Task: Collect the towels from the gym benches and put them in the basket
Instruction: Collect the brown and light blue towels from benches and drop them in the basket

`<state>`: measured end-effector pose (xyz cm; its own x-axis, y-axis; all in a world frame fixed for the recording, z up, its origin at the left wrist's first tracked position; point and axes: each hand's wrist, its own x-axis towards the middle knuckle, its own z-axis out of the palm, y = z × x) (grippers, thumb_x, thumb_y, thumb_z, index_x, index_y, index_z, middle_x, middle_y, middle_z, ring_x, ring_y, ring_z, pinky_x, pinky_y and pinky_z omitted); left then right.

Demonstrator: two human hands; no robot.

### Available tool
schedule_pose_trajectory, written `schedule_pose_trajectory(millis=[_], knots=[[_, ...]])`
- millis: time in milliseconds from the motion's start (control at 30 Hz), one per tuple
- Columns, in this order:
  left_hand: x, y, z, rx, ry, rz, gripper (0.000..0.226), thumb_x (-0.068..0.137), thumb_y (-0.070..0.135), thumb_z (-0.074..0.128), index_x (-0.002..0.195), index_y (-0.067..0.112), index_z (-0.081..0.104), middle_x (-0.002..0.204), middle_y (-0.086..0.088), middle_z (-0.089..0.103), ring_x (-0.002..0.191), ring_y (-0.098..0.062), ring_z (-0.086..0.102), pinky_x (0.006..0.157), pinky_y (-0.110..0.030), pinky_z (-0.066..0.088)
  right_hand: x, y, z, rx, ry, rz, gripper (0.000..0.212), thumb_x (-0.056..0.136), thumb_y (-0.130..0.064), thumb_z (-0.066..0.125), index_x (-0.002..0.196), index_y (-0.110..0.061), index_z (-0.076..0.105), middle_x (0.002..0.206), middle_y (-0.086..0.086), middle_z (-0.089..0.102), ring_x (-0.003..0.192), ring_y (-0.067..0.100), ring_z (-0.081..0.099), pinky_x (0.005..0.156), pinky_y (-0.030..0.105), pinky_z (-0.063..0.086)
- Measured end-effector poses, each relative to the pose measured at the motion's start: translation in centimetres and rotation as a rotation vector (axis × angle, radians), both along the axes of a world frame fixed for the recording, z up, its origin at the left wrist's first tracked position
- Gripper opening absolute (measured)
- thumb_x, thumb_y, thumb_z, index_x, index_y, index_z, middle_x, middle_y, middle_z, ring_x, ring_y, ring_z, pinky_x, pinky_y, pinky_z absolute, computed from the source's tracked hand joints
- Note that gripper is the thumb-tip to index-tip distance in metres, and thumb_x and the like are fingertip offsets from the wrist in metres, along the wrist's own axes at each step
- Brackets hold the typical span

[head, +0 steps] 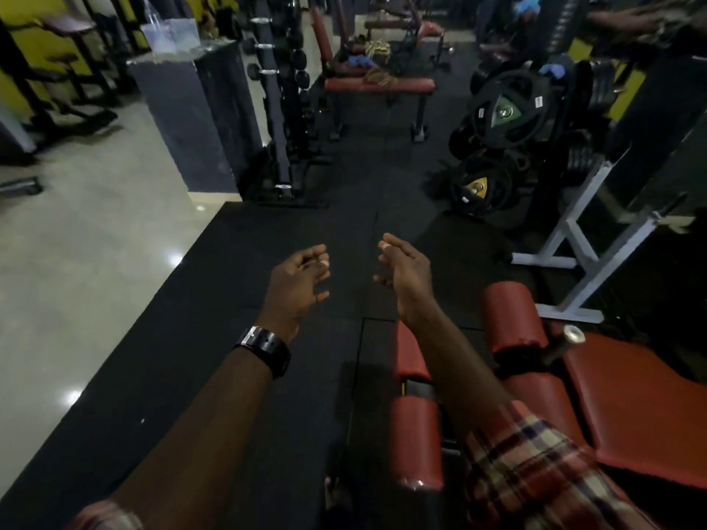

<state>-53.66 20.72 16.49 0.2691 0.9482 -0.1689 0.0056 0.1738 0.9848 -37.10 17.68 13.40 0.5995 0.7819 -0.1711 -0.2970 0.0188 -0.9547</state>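
Note:
Both of my hands reach out in front of me over the black rubber floor, holding nothing. My left hand [300, 279] has a black watch on its wrist and its fingers are loosely spread. My right hand [403, 269] is open too, palm turned inward. Far ahead stands a red flat bench [405, 86] with a brownish patterned towel [378, 76] lying on it. Behind it, a blue towel [359, 62] and another patterned towel [378, 47] lie on a second bench. A blue cloth [553, 70] rests on the weight-plate rack. No basket is visible.
A red padded bench [631, 407] with roller pads is close at my lower right. Stacked black weight plates [501, 120] and a white steel frame [581, 242] stand at right. A dumbbell rack [283, 109] and a dark pillar [191, 120] are at left, beside shiny tiled floor [88, 262].

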Motion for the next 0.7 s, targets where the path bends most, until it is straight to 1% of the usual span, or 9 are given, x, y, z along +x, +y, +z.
schedule_pose_trajectory(millis=[133, 200, 267, 400, 500, 600, 700], knots=[[1.6, 9.9, 0.6, 0.006, -0.005, -0.036, 0.022, 0.095, 0.014, 0.056, 0.112, 0.026, 0.063, 0.12, 0.002, 0.066, 0.109, -0.018, 0.064, 0.091, -0.044, 0.053, 1.4, 9.8, 1.5, 0.006, 0.005, -0.028, 0.027, 0.094, -0.02, 0.06, 0.119, -0.017, 0.067, 0.105, 0.0, 0.064, 0.095, 0.011, 0.059, 0.078, 0.039, 0.056], [2.1, 13.5, 0.6, -0.001, -0.012, -0.045, 0.021, 0.095, 0.014, 0.057, 0.109, 0.028, 0.063, 0.118, 0.004, 0.066, 0.108, -0.018, 0.064, 0.087, -0.042, 0.054, 1.9, 13.2, 2.1, -0.004, -0.014, -0.034, 0.027, 0.094, -0.02, 0.06, 0.12, -0.018, 0.066, 0.109, 0.0, 0.065, 0.096, 0.011, 0.06, 0.081, 0.04, 0.057], [3.1, 17.4, 0.5, -0.025, -0.031, -0.054, 0.021, 0.095, 0.014, 0.057, 0.111, 0.026, 0.063, 0.117, 0.004, 0.066, 0.109, -0.019, 0.063, 0.085, -0.04, 0.054, 2.7, 16.6, 2.5, -0.018, -0.041, -0.038, 0.028, 0.094, -0.022, 0.06, 0.122, -0.019, 0.065, 0.115, -0.002, 0.065, 0.098, 0.01, 0.06, 0.081, 0.039, 0.057], [5.7, 26.1, 0.4, -0.033, -0.048, -0.109, 0.023, 0.096, 0.015, 0.056, 0.116, 0.024, 0.062, 0.12, 0.002, 0.065, 0.108, -0.018, 0.063, 0.085, -0.038, 0.054, 5.0, 23.7, 2.8, -0.011, -0.071, -0.083, 0.03, 0.095, -0.023, 0.06, 0.124, -0.02, 0.064, 0.109, -0.009, 0.063, 0.097, 0.008, 0.06, 0.08, 0.037, 0.058], [7.9, 33.2, 0.7, -0.019, -0.064, -0.168, 0.024, 0.096, 0.016, 0.057, 0.118, 0.024, 0.061, 0.119, 0.004, 0.065, 0.109, -0.017, 0.063, 0.088, -0.04, 0.054, 6.4, 30.0, 2.9, -0.008, -0.089, -0.139, 0.03, 0.094, -0.022, 0.06, 0.123, -0.02, 0.065, 0.104, -0.009, 0.064, 0.09, 0.007, 0.06, 0.076, 0.034, 0.057], [9.4, 40.0, 1.1, -0.007, -0.092, -0.21, 0.025, 0.096, 0.016, 0.057, 0.12, 0.022, 0.061, 0.116, 0.005, 0.065, 0.109, -0.017, 0.063, 0.088, -0.039, 0.054, 7.6, 36.2, 3.1, 0.01, -0.1, -0.187, 0.029, 0.093, -0.021, 0.062, 0.122, -0.018, 0.065, 0.1, -0.007, 0.064, 0.087, 0.007, 0.06, 0.073, 0.033, 0.057], [10.5, 46.8, 1.6, -0.02, -0.102, -0.249, 0.024, 0.096, 0.017, 0.057, 0.12, 0.022, 0.061, 0.121, 0.002, 0.064, 0.111, -0.017, 0.062, 0.089, -0.041, 0.053, 8.8, 42.1, 3.5, -0.006, -0.109, -0.225, 0.028, 0.093, -0.021, 0.062, 0.121, -0.019, 0.066, 0.108, -0.003, 0.065, 0.094, 0.009, 0.061, 0.075, 0.036, 0.058]])
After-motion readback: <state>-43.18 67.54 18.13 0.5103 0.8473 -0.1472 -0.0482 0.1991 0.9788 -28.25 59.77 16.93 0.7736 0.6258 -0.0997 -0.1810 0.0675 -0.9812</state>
